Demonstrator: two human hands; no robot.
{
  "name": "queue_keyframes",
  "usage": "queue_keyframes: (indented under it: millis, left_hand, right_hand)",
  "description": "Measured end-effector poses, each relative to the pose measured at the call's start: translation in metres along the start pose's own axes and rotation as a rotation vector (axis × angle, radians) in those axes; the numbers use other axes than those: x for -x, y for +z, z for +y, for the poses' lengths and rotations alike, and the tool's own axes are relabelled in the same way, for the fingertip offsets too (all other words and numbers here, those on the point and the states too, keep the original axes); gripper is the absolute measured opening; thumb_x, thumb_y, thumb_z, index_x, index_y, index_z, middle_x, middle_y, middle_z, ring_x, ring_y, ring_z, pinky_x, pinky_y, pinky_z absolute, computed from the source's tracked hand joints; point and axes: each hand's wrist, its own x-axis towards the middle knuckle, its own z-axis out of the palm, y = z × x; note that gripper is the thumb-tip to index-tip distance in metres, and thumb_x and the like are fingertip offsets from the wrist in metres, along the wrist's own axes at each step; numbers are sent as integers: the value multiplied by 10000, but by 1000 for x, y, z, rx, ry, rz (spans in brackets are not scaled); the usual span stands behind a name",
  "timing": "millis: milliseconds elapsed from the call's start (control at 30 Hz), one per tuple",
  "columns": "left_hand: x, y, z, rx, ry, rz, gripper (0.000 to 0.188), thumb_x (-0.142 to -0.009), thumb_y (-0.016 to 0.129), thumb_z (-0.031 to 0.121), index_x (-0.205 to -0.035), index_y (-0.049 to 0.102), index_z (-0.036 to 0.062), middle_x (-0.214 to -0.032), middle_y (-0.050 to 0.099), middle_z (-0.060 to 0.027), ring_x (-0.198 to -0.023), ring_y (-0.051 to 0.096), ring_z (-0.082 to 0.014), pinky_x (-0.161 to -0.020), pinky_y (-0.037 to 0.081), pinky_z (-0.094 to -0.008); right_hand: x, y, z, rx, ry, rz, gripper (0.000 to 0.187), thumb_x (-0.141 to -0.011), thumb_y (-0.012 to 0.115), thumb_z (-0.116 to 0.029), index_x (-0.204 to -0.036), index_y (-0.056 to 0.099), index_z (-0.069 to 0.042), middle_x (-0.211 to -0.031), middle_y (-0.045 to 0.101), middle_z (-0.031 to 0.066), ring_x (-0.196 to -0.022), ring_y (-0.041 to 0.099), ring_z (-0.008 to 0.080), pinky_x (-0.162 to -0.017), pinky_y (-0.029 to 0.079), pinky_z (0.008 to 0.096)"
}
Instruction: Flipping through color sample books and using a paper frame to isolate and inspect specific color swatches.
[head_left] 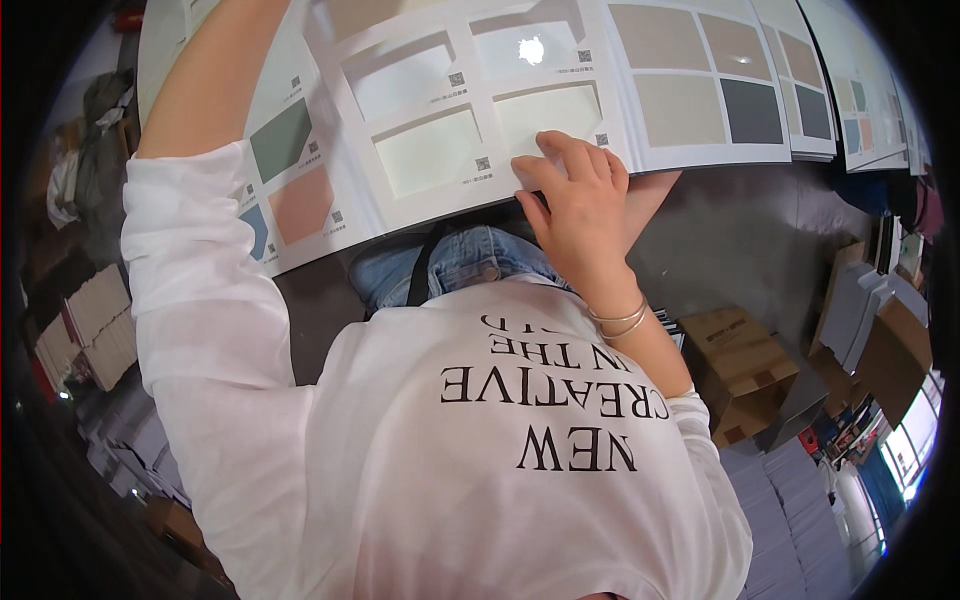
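- Right hand (585,200): my fingers slightly curled, a little apart, over the sample book's (488,130) near edge, by a pale square (545,112).
- Left hand: past the top edge; can't tell fingers.
- Book: open before my waist.
- Bracelets (622,318): my right wrist.

An open brown cardboard box (735,352) stands near a pale grey flat-topped stack (775,510). Cream paper-like blocks (98,322) sit at far left.

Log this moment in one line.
Left hand: out of view | Right hand: at near edge of white windowed page | Beside: beige-and-grey swatch page
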Motion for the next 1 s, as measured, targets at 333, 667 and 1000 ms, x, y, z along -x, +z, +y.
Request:
queue_keyframes:
  millis: [333,667,1000]
  left_hand:
    - [-1,0,0,-59,-27,2,276,-797,743,262,-1021,761,102,-1029,741,-120,-965,699,-270,-826,541,-383]
    - [1,2,-4,-40,-60,-32,289,-777,752,280,-1012,764,112,-1027,745,-109,-961,703,-267,-835,541,-388]
    - [6,6,-4,-92,-71,-10,284,-771,741,315,-987,772,132,-1030,746,-90,-979,696,-263,-838,533,-400]
  right_hand:
    - [-4,-5,-2,50,-23,-15,325,-775,765,-107,-1089,699,-159,-1273,600,65,-1139,547,272,-1014,359,432]
    - [-3,-3,-1,30,-14,-22,270,-784,758,-121,-1042,691,-162,-1261,587,69,-1163,538,256,-1050,332,511]
    - [-2,-2,-1,28,-17,-21,275,-786,759,-125,-1054,711,-165,-1266,588,69,-1171,539,259,-1057,331,511]
